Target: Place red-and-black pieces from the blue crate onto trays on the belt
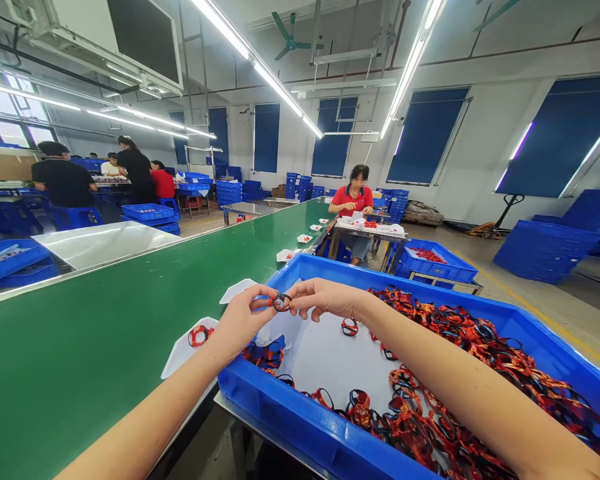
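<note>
One small black-and-red ring (281,303) is pinched btwn your hands, held up over the far-left part of the bin. Your L hand (240,320) and R hand (325,298) both grip it narrow, fingertips only, meeting at the ring. The bulk of the loops (460,373) lies heaped along the right side of the blue plastic bin (280,427), w/ a few strays on its white liner (340,363) and a small tangle (265,357) nr its left wall. One red loop (201,335) lies on a white card (177,357) on the green belt (80,380), left of the bin; a 2nd card (237,290) just beyond looks bare. The belt runs away far, w/ a shiny steel sheet (105,243) to its left. Far off, a co-worker (353,200) in a red polo sits at a table, a blue crate of red bits (433,261) nearby. Stacked blue crates (543,250) stand right, under dark blue blinds (560,133).
</note>
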Available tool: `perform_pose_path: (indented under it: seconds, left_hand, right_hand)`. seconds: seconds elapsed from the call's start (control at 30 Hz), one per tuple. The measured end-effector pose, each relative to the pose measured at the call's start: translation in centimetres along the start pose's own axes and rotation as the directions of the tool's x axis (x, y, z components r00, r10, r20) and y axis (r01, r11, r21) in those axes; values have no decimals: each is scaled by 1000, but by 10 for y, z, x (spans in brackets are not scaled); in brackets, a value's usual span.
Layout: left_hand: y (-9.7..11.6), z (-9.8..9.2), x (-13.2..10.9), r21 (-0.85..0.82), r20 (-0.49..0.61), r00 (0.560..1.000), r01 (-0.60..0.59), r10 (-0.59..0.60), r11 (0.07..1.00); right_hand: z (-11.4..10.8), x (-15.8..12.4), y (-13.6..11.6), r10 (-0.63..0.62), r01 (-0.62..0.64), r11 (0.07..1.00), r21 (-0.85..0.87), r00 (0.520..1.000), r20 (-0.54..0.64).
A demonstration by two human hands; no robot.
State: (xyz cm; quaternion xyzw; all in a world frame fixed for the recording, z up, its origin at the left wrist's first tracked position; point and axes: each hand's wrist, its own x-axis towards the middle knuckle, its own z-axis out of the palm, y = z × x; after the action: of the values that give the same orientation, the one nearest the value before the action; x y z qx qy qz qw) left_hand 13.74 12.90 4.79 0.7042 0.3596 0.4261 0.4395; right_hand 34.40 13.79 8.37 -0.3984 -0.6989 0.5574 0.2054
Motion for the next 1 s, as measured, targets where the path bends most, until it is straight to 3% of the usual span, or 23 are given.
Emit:
perform_pose_path:
  seconds: [0.2, 0.33, 0.4, 0.5, 0.57, 0.67, 0.73, 0.8, 0.93, 1.0]
  left_hand:
    - [-2, 1, -1, -20, -6, 1000, 5, -5, 1000]
    - [-5, -4, -1, -76, -88, 995, 36, -42, 996]
    - [-6, -17, 2, -78, -171, 984, 43, -56, 996]
    - [-10, -49, 12, 11, -295, 955, 41, -36, 999]
    - [-18, -73, 20, 149, -335, 942, 82, -28, 985]
    - [-41, -101, 29, 427, -298, 952, 196, -67, 883]
    - [-59, -109, 32, 511, -292, 950, 251, -108, 822]
    - [-75, -111, 33, 520, -297, 944, 285, -143, 805]
    - [-80, -107, 33, 525, -281, 941, 313, -186, 791]
    - [-65, -100, 32, 537, -269, 951, 281, -155, 795]
  right_hand:
    - [2, -2, -6, -53, 57, 993, -104, 998, 40]
    - [6, 0, -5, -86, 81, 995, -64, 993, -80]
    - [9, 4, 1, -75, 68, 996, -51, 987, -143]
    - [19, 13, 17, 2, -19, 980, -199, 996, -87]
    - [30, 19, 29, 35, -36, 908, -418, 999, -8]
    - [51, 25, 46, 2, 24, 655, -755, 999, 33]
    - [64, 27, 54, -24, 41, 498, -866, 999, 33]
    - [71, 28, 60, -13, 37, 439, -898, 999, 35]
    - [63, 25, 55, 15, 11, 455, -890, 1000, 20]
    - [49, 22, 45, 42, -15, 576, -818, 999, 11]
